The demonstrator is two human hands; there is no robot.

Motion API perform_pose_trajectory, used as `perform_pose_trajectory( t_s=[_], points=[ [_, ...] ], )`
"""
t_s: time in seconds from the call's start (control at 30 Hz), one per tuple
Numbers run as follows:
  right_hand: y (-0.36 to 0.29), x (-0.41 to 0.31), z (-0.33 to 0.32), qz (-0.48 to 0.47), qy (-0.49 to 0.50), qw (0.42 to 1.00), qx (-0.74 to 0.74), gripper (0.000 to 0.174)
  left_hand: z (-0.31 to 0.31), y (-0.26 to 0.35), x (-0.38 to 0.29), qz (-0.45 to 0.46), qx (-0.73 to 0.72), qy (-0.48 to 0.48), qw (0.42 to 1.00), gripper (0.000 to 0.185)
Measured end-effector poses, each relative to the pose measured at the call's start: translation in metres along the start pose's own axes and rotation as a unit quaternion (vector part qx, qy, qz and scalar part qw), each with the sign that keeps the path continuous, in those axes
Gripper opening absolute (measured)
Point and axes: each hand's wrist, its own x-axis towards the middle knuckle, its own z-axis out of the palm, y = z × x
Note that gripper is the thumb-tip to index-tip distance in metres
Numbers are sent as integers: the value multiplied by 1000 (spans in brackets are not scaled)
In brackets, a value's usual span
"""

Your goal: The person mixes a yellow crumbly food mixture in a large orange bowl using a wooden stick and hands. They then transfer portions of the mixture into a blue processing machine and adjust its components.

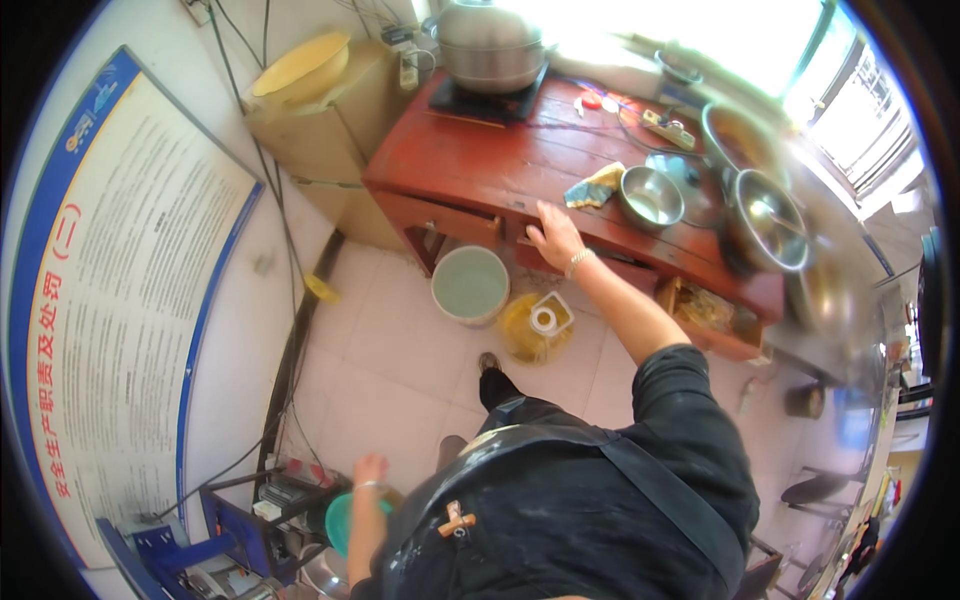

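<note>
My right hand (pixel 556 238) reaches over the front edge of a red wooden table (pixel 465 161). Its fingers are extended and hold nothing. Just beyond the fingertips lies a crumpled blue and tan cloth (pixel 595 187), with a steel bowl (pixel 652 197) to its right. My left hand (pixel 370 471) hangs low at my left side, blurred, so its grip is unclear. Close to it are a green plastic basin (pixel 346 523) and a dark metal rack (pixel 292 495). On the floor below my right hand stand a white bucket (pixel 471 285) of liquid and a plastic jug (pixel 536 330) of yellow liquid.
A lidded steel pot (pixel 491 49) sits on a black cooktop (pixel 484 97) at the back. Steel pans (pixel 770 221) crowd the right end, above an open drawer (pixel 712 322). Cables (pixel 277 172) run down the left wall. A yellow basin (pixel 304 64) tops a cardboard box (pixel 322 142).
</note>
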Motion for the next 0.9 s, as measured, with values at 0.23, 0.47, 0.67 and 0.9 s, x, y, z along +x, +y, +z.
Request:
perform_pose_trajectory(
  t_s=[0.23, 0.47, 0.67, 0.9],
  points=[
    [32, 201, 24, 41, 22, 994, -104, 85, -34, 8, 80, 143, 614, -169, 758, 23],
    [44, 297, 39, 84, -63, 978, -180, 91, -49, 63, 167, 94, 646, -232, 721, 28],
    [22, 316, 20, 91, -104, 964, -226, 88, -18, 211, 216, 111, 560, -204, 795, 26],
    [-51, 319, 91, -31, -101, 984, -143, 89, 26, 312, 310, 10, 304, -198, 932, 30]
  ],
)
